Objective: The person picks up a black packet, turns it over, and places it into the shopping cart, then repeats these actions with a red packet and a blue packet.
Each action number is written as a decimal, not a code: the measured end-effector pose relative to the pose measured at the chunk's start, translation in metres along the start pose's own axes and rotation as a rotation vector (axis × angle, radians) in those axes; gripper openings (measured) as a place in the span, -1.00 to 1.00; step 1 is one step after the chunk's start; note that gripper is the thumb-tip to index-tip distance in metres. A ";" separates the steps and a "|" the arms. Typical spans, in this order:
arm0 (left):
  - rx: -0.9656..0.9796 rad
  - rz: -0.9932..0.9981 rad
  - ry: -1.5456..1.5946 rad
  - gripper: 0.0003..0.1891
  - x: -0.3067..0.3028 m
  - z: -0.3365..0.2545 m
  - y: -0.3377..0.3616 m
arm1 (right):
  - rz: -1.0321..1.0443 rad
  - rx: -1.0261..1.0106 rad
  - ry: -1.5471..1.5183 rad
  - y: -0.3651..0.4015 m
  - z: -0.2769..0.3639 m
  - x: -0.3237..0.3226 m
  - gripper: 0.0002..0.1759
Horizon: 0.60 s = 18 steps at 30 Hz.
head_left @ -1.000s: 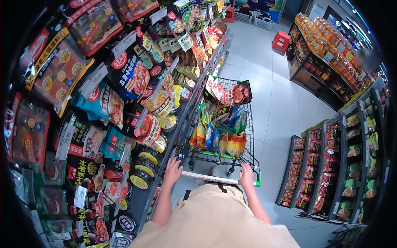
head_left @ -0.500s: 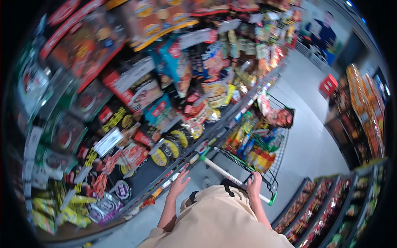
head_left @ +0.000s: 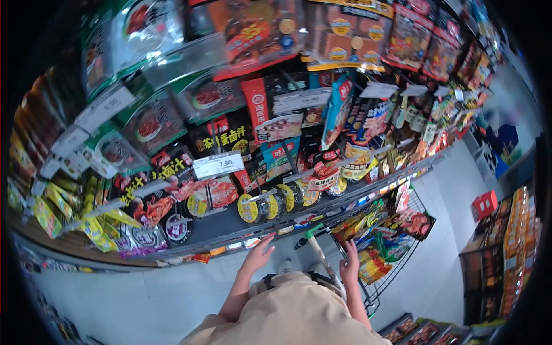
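My left hand [head_left: 256, 257] is in front of the lower shelf edge, with its fingers stretched out and nothing in it. On the other side of my body, my right hand [head_left: 349, 268] is raised beside the white shopping cart handle [head_left: 319, 253], fingers extended and holding nothing. Whether it brushes the cart is hard to tell. The wire cart [head_left: 395, 277] carries colourful snack packets [head_left: 374, 265] and a dark package with a food picture [head_left: 415, 223]. Round yellow-lidded tubs [head_left: 248, 209] line the shelf ahead, below hanging seasoning pouches [head_left: 225, 135].
A long shelf [head_left: 218, 225] with price tags [head_left: 218, 165] and bagged foods crosses the view. On the right are a red box [head_left: 485, 205] and stacked orange packages [head_left: 517, 247]. Trays of packaged goods [head_left: 405, 330] sit at the bottom right. Grey floor tiles [head_left: 149, 299] lie below.
The view has turned left toward the shelf, which now looks more level. My right hand has come off the cart handle and opened. My left hand stays open near the shelf edge.
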<state>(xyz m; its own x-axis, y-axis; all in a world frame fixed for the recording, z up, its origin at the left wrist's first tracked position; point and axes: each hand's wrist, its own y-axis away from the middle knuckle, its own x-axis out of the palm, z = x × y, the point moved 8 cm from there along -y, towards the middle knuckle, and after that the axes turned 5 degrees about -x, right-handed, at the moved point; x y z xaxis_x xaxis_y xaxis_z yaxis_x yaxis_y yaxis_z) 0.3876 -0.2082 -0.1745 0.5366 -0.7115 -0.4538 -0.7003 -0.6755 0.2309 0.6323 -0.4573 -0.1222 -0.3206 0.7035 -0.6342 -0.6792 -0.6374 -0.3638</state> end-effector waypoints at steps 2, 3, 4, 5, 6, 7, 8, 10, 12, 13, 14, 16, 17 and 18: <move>-0.006 -0.016 -0.005 -0.49 -0.003 0.002 0.004 | 0.132 0.097 -0.186 0.004 -0.013 0.017 -0.20; -0.010 -0.022 0.018 -0.49 -0.004 0.005 0.005 | 0.145 0.113 -0.230 0.004 -0.013 0.021 -0.22; -0.013 -0.023 0.036 -0.49 -0.006 0.007 0.005 | 0.164 0.148 -0.233 0.004 -0.016 0.025 -0.26; -0.032 -0.028 0.032 -0.50 -0.008 0.010 0.006 | 0.167 0.142 -0.231 0.004 -0.016 0.027 -0.29; -0.032 -0.031 0.038 -0.50 -0.008 0.013 0.007 | 0.167 0.141 -0.228 0.004 -0.014 0.027 -0.32; -0.045 -0.038 0.076 -0.50 -0.010 0.016 0.007 | 0.167 0.138 -0.223 0.006 -0.014 0.027 -0.32; -0.055 -0.045 0.112 -0.49 -0.010 0.018 0.006 | 0.194 0.145 -0.212 0.006 -0.015 0.028 -0.36; -0.030 -0.067 0.120 -0.50 -0.016 0.006 0.004 | 0.211 0.149 -0.197 0.003 -0.012 0.028 -0.39; -0.004 -0.081 0.126 -0.51 -0.020 -0.008 0.001 | 0.170 0.178 -0.283 0.002 -0.010 0.023 -0.42; 0.009 -0.116 0.142 -0.52 -0.024 -0.015 -0.002 | 0.158 0.178 -0.300 0.001 -0.007 0.021 -0.43; 0.021 -0.149 0.156 -0.54 -0.028 -0.023 -0.004 | 0.147 0.181 -0.298 0.000 -0.007 0.018 -0.43; 0.093 -0.186 0.190 -0.55 -0.036 -0.044 -0.012 | 0.125 0.203 -0.345 -0.001 -0.007 0.015 -0.45; 0.156 -0.231 0.229 -0.57 -0.044 -0.057 -0.015 | 0.112 0.207 -0.347 -0.001 -0.005 0.012 -0.45; 0.165 -0.222 0.223 -0.57 -0.049 -0.072 -0.018 | 0.091 0.234 -0.361 -0.002 -0.003 0.007 -0.47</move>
<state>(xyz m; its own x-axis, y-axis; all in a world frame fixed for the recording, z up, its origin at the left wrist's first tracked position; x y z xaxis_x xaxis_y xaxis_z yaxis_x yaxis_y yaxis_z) 0.4078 -0.1747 -0.0948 0.7609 -0.5880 -0.2744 -0.6120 -0.7908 -0.0025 0.6327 -0.4519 -0.1281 -0.5680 0.7389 -0.3625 -0.7555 -0.6428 -0.1265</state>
